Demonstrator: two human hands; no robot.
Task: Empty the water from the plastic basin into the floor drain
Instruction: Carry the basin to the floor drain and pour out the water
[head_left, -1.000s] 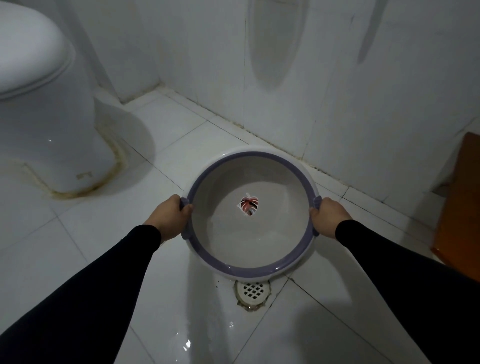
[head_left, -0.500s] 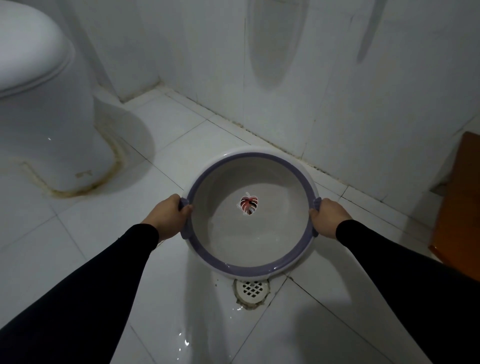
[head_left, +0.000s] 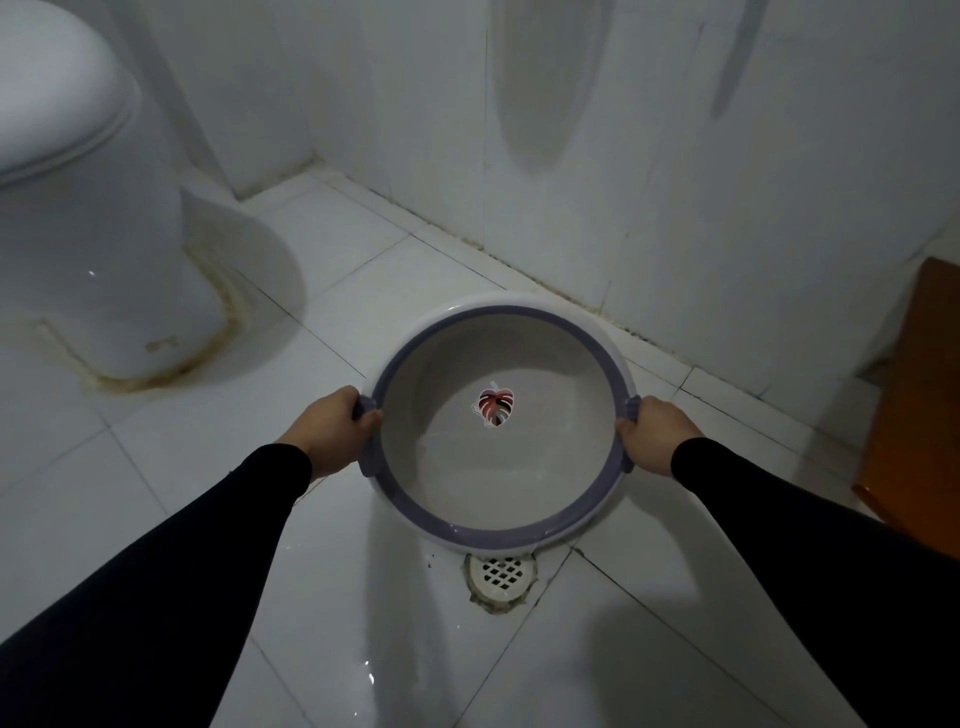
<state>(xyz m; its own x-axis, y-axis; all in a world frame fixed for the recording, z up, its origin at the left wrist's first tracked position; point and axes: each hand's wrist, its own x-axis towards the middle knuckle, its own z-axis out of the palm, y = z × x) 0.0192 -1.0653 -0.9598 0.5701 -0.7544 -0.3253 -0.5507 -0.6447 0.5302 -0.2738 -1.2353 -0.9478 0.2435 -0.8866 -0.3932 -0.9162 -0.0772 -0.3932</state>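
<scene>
A round white plastic basin (head_left: 498, 530) with a purple rim and a red leaf print on its bottom is held over the tiled floor. My left hand (head_left: 332, 423) grips its left handle and my right hand (head_left: 657, 434) grips its right handle. A shallow pool of water lies in the near part of the basin. The white round floor drain (head_left: 501, 577) sits just below the basin's near edge, partly hidden by it.
A white toilet (head_left: 78, 208) stands at the left with stained sealant at its base. White tiled walls (head_left: 675, 182) run behind the basin. A brown wooden piece (head_left: 919, 405) stands at the right edge. The floor tiles (head_left: 363, 670) near the drain look wet.
The basin has risen slightly and shifted a little away from me, so more of the drain shows. Both hands keep their grip.
</scene>
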